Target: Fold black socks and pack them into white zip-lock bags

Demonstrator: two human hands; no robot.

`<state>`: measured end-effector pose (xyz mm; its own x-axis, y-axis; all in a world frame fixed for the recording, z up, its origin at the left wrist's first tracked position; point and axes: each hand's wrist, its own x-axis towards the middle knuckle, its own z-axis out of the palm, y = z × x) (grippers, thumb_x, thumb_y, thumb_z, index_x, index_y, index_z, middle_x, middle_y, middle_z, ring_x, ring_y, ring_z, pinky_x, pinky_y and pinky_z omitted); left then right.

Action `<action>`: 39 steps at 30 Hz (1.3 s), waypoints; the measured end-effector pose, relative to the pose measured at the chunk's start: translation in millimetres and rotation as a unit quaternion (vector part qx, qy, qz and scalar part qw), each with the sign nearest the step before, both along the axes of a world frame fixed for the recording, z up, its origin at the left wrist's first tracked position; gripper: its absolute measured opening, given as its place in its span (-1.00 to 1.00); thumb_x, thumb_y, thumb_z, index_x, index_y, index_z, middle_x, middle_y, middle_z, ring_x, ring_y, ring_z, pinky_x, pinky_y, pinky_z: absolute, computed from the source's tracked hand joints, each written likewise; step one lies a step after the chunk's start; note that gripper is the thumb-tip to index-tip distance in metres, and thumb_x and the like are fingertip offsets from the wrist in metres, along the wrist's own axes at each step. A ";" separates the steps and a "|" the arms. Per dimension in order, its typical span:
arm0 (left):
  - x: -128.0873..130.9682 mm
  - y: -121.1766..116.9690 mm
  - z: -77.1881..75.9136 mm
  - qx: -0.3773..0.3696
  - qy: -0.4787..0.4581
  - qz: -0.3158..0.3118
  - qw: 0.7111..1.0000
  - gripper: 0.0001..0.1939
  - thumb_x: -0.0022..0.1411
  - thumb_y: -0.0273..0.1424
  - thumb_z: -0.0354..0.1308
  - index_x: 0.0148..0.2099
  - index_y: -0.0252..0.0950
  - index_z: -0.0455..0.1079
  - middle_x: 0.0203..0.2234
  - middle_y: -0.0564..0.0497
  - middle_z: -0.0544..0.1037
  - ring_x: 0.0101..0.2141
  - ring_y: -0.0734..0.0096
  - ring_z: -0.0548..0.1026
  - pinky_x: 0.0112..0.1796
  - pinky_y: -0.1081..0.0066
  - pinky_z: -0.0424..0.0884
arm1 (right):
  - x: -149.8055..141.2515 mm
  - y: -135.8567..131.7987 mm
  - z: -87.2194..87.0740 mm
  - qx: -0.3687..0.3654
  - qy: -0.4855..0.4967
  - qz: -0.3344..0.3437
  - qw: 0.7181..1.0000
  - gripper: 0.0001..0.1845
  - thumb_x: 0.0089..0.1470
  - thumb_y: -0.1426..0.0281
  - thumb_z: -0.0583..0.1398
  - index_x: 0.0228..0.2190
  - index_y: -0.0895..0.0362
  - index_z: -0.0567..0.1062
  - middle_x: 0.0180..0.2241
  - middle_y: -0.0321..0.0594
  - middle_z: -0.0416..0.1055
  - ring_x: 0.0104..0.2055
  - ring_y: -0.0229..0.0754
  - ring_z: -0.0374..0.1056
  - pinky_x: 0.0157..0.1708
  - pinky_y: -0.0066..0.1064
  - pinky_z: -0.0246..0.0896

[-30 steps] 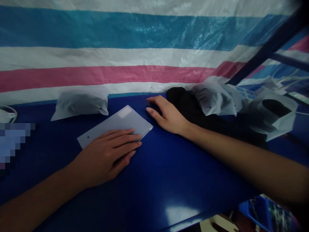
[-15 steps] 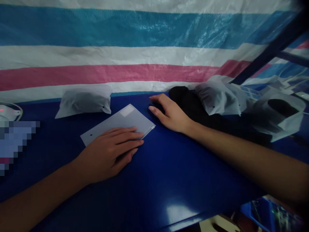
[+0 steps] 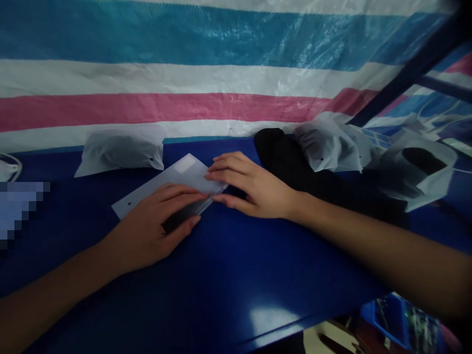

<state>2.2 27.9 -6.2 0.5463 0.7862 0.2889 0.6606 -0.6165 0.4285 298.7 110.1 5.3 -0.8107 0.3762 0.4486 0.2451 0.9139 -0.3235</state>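
Watching through the head camera, I'm seeing a pixelated patch (image 3: 18,206) sitting at nine o'clock, hiding any writing there. At ten o'clock a filled frosted bag (image 3: 120,150) is lying by the striped sheet (image 3: 206,81), its dark dot being the only mark I'm finding. Between it and the centre, the flat frosted bag (image 3: 165,177) is lying flat on the blue table (image 3: 258,265), carrying a pale label (image 3: 185,164) too blurred for me to read. At eight o'clock the left hand (image 3: 162,219) is pressing on it; its thumb is now standing wider from the fingers than half a second ago. The right hand (image 3: 254,187), waiting clear of the bag then, is now reaching its zip edge (image 3: 205,207) near the centre. Its thumb is sitting low, the fingers bunching above; whether they're pinching the edge I can't tell. I'm judging that the work is becoming two-handed, centring on that edge. At two o'clock, black cloth (image 3: 293,162) is showing no lettering.
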 end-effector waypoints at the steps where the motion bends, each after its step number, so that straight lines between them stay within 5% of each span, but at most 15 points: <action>1: -1.2 1.0 -0.2 -0.013 -0.004 -0.002 1.000 -0.56 0.62 -0.07 0.21 0.43 0.01 0.51 0.26 0.01 0.67 0.20 0.07 0.66 0.19 0.09 0.67 | -1.6 -1.4 -1.5 -0.004 -0.005 0.026 1.000 -0.56 0.56 0.12 0.24 0.29 0.04 0.58 0.26 0.07 0.59 0.43 0.18 0.42 0.48 0.22 0.35; 12: -3.3 -3.2 -2.1 -0.029 -0.051 0.037 0.998 -0.54 0.51 -0.25 0.26 0.39 0.11 0.45 -0.07 0.17 0.79 -0.19 0.30 0.78 -0.15 0.31 0.75 | -6.2 -0.4 -10.3 -0.025 -0.014 0.046 0.999 -0.69 0.62 0.27 0.16 0.11 0.08 0.68 0.13 0.02 0.65 0.24 0.08 0.54 0.32 0.07 0.50; 18: -3.1 -6.3 0.7 0.003 -0.031 0.046 0.998 -0.74 0.49 -0.28 0.28 0.17 0.03 0.54 -0.15 0.17 0.79 -0.30 0.35 0.77 -0.33 0.42 0.69 | -8.1 -5.3 -7.6 -0.008 -0.040 0.028 0.999 -0.73 0.61 0.34 0.14 0.03 0.08 0.66 0.08 -0.01 0.65 0.18 0.10 0.54 0.26 0.05 0.51; 25: -0.2 -7.5 2.6 0.013 -0.019 0.095 0.995 -0.49 0.46 -0.35 0.29 0.39 0.02 0.44 0.01 0.13 0.77 -0.07 0.27 0.78 0.00 0.27 0.73 | -7.3 -11.7 -5.4 0.027 0.027 -0.011 0.999 -0.78 0.61 0.39 0.13 0.03 0.14 0.58 0.02 0.04 0.61 0.06 0.02 0.57 0.13 -0.07 0.57; 31: -1.7 -7.0 2.4 0.046 -0.028 0.128 0.990 -0.67 0.55 -0.39 0.23 0.24 0.03 0.63 -0.01 0.16 0.72 -0.27 0.48 0.66 -0.19 0.43 0.62 | -2.7 -10.7 -0.2 0.152 0.091 -0.035 0.984 -0.84 0.53 0.48 0.25 0.06 0.16 0.60 0.09 0.03 0.61 0.14 0.05 0.55 0.13 -0.02 0.58; 34: -2.6 -7.0 3.4 0.090 -0.048 0.131 0.986 -0.67 0.55 -0.44 0.19 0.18 -0.01 0.69 0.00 0.11 0.65 -0.37 0.56 0.56 -0.33 0.46 0.53 | -4.2 -20.6 6.2 0.231 0.079 0.020 0.970 -0.80 0.46 0.52 0.33 0.07 0.20 0.63 0.07 -0.01 0.67 0.18 0.10 0.59 0.10 0.00 0.61; 39: -3.9 -9.2 6.0 0.127 -0.072 0.129 0.981 -0.64 0.56 -0.44 0.23 0.27 -0.01 0.65 0.00 0.09 0.61 -0.31 0.55 0.57 -0.33 0.49 0.51 | -15.3 -38.5 3.8 0.230 0.047 0.049 0.971 -0.76 0.54 0.50 0.26 0.10 0.28 0.68 0.20 0.02 0.70 0.30 0.04 0.61 0.30 -0.12 0.61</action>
<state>-1.8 18.7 -0.1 0.2773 0.7858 0.5528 0.7529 -0.5352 0.3831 283.4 71.6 9.1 -0.7799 0.0422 0.6244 0.1388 0.9845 0.1069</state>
